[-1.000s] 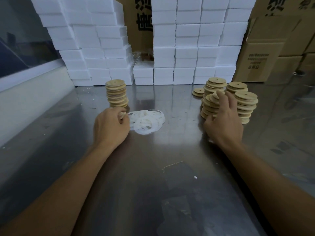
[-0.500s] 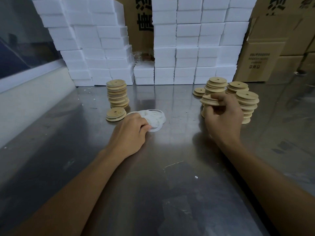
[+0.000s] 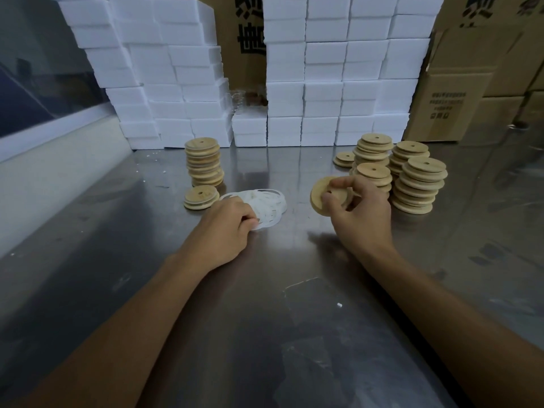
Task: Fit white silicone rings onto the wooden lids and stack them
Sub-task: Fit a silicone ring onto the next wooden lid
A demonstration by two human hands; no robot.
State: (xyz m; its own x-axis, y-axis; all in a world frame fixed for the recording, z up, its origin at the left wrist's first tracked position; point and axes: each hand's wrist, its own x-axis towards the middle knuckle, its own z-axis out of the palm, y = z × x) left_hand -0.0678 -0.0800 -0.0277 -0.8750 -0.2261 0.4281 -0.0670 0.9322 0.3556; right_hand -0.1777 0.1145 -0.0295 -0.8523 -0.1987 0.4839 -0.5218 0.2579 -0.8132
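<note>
Picking one ring and one lid, ready for fitting.

Wooden lid (image 3: 323,195) held tilted above the steel table (image 3: 265,334), pinched at the rim by curled fingers of the right hand (image 3: 357,212), just in front of the bare lid stacks (image 3: 412,178). White silicone rings (image 3: 265,204) lying in a loose pile at the table centre, with the left hand (image 3: 225,231) resting on the near edge, fingertips closed on one ring as it seems. Finished stack (image 3: 204,161) and a short pile of lids (image 3: 201,197) just left of the rings. Next, probably: lifting a single ring free from the pile, bringing it to the lid, stretching it evenly around the lid's step.
</note>
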